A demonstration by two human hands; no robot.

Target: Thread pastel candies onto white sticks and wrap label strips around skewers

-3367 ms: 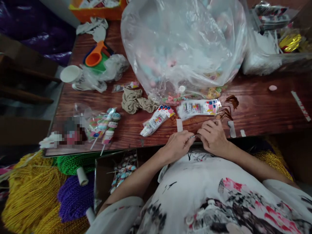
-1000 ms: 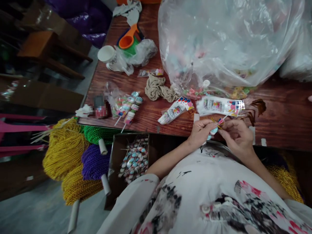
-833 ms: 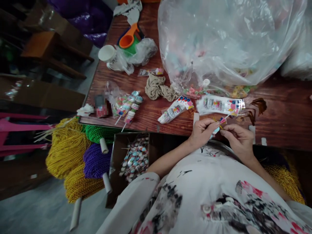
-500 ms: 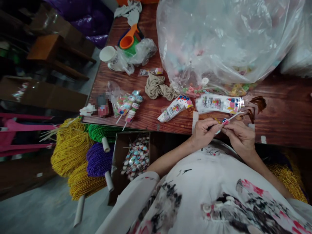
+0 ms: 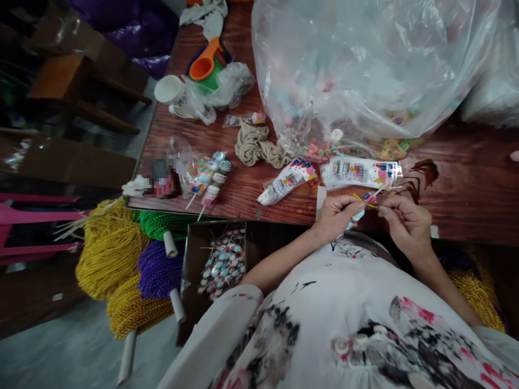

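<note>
My left hand (image 5: 340, 215) is closed around a wrapped candy skewer (image 5: 357, 217), pinching the gathered neck of its wrapper. Pale blue and white candy shows below those fingers, and the white stick points up to the right. A thin golden twist tie (image 5: 359, 198) crosses the wrapper's neck. Just to the right, my right hand (image 5: 408, 220) has thumb and forefinger pinched together at the tie's right end. Beyond the hands lie a stack of printed wrappers (image 5: 352, 172) and brown-gold twist ties (image 5: 425, 172).
A big clear bag of candy (image 5: 365, 70) covers the table's back. Printed wrappers (image 5: 284, 185), a beige cloth (image 5: 253, 145) and candy skewers (image 5: 216, 181) lie leftward. A box of candy skewers (image 5: 221, 265) and cord bundles (image 5: 109, 248) stand below the table's edge.
My right hand has drawn away to the right from the left one, opening a gap. The golden tie now shows across the wrapper's neck. The view has shifted slightly.
</note>
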